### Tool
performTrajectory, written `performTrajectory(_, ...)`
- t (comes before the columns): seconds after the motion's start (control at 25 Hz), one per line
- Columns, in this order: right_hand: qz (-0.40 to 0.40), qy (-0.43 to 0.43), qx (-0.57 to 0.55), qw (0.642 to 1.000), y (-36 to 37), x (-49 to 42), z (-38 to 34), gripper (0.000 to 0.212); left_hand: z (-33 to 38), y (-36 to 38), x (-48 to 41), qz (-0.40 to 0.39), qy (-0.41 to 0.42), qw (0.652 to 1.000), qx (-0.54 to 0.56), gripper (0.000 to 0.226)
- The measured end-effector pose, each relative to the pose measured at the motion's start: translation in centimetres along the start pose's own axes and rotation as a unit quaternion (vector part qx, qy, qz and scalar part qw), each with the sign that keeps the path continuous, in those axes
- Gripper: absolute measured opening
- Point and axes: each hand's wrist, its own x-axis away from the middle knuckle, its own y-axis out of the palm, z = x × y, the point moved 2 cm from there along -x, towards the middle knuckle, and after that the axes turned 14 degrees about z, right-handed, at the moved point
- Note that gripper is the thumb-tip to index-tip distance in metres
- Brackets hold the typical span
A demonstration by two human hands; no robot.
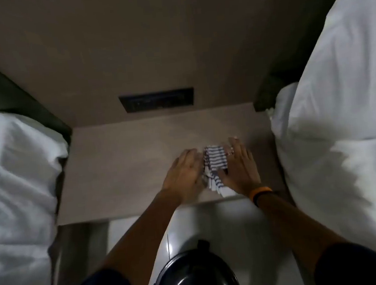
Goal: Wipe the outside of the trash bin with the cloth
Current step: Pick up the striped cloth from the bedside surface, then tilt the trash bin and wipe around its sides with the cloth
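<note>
Beds: white bedding (15, 180) flanks the nightstand (120, 162) left and right, leaving a narrow aisle.
Trash bin: black trash bin (196, 275) stands on the floor below the nightstand's front edge, nearest the person.
Cloth: striped cloth (215, 162) lies bunched on the nightstand, long axis front-to-back, overhanging the front edge.
Hands: left hand (184, 174) and right hand (241, 167) press flat against its sides, fingers extended, not clenched.

Blue-and-white striped cloth (214, 160), glossy black bin (195, 275) (white bedding (336, 84) alongside).
</note>
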Motion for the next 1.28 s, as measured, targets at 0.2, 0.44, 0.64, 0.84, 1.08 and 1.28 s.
performTrajectory(0.2, -0.057, -0.024, -0.022, 0.998, 10.2, 2.4, 6.0, 0.082, -0.1, 11.1, -4.9, -0.038, 0.007, 0.998, 0.059, 0.076)
performTrajectory(0.44, -0.015, -0.035, -0.041, 0.998, 12.4, 3.3, 7.2, 0.057, 0.4, 14.1, -9.0, 0.031, -0.072, 0.994, 0.079, 0.035)
performTrajectory(0.64, 0.012, 0.052, -0.051, 0.997, 11.0, 4.6, 4.9, 0.054, 1.2, 14.8, -9.9, 0.029, -0.194, 0.976, 0.094, 0.023)
performTrajectory(0.84, 0.036, 0.091, -0.140, 0.985, 8.9, 12.0, 2.5, 0.036, 1.4, 14.2, -1.0, -0.001, -0.307, 0.900, 0.309, 0.026)
performTrajectory(1.08, 0.045, 0.265, -0.263, 0.926, 6.2, 28.6, 1.8, 0.030, 5.7, 15.8, 22.7, 0.039, -0.182, 0.912, 0.365, 0.051)
performTrajectory(1.28, 0.037, 0.415, -0.376, 0.827, 4.7, 41.5, 1.3, 0.023, 8.9, 24.1, 37.1, -0.149, 0.092, 0.980, -0.090, 0.129)
